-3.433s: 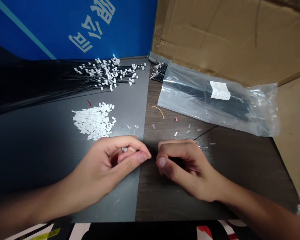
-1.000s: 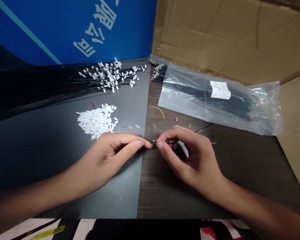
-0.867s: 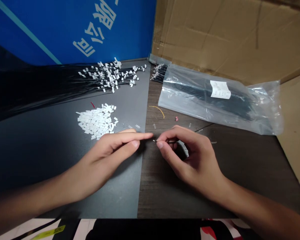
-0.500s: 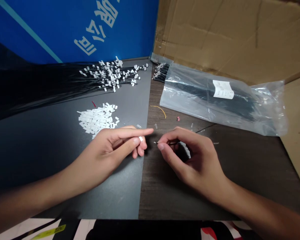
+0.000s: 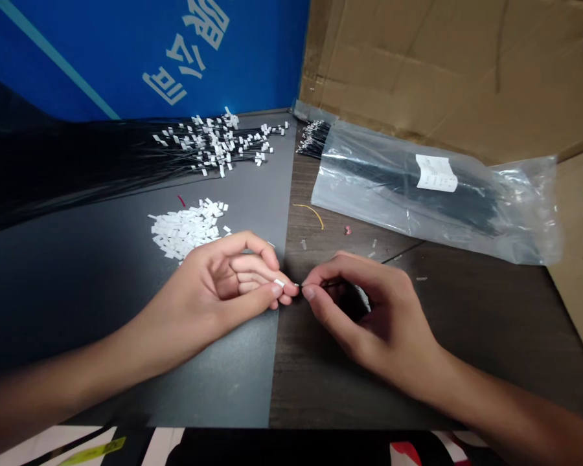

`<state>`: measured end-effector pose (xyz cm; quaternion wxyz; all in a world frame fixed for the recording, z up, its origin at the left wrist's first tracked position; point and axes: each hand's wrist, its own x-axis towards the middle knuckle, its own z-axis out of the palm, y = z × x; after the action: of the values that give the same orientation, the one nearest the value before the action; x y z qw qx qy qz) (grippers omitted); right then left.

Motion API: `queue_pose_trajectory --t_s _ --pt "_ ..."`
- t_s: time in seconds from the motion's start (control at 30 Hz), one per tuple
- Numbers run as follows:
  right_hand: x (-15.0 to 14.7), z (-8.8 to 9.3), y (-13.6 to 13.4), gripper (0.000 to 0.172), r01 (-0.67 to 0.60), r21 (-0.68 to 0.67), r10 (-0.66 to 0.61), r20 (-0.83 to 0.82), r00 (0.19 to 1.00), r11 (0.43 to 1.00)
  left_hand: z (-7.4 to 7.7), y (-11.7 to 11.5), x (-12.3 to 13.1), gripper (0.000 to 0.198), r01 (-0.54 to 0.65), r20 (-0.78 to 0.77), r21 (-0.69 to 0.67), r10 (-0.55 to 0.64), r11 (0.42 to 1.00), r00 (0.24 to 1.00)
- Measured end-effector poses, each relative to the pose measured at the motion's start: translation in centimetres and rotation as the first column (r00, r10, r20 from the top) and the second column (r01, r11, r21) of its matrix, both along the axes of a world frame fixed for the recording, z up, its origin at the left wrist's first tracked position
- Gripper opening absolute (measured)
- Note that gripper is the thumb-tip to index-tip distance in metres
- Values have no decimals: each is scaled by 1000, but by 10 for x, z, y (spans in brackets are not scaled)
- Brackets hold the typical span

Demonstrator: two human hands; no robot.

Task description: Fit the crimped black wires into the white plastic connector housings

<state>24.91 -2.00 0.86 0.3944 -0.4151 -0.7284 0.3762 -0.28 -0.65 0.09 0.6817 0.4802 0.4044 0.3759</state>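
Note:
Between the thumb and a fingertip of my left hand (image 5: 238, 278) is a small white connector housing (image 5: 278, 283). My right hand (image 5: 369, 298) pinches a thin black wire (image 5: 403, 251) close to its metal-tipped end, which points left at the housing. The wire tip is close to my left fingertips; whether it touches them I cannot tell. Behind my left hand lies a pile of loose white housings (image 5: 187, 230). Farther back, a bundle of black wires (image 5: 126, 145) has white housings on its ends.
A clear plastic bag (image 5: 369, 188) of black wires with bare metal ends lies at the back right, against a cardboard panel (image 5: 447, 71). A blue panel (image 5: 102, 52) stands at the back left. A yellow wire scrap (image 5: 313, 212) and small clear bits are scattered on the table.
My left index finger, stretched out before, has curled back. The left hand with the housing has come slightly right, closer to the wire tip. The right hand has barely moved.

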Motion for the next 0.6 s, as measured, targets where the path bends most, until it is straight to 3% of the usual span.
queue_pose_trajectory --t_s 0.23,0.6 --pt "-1 3 -1 15 -15 -3 15 -12 1000 1000 9 3 1 10 41 -114 -50 -46 998 992" --pt "0 3 -1 14 -13 0 13 -7 1000 1000 2 1 -2 12 11 -96 -31 -14 999 995"
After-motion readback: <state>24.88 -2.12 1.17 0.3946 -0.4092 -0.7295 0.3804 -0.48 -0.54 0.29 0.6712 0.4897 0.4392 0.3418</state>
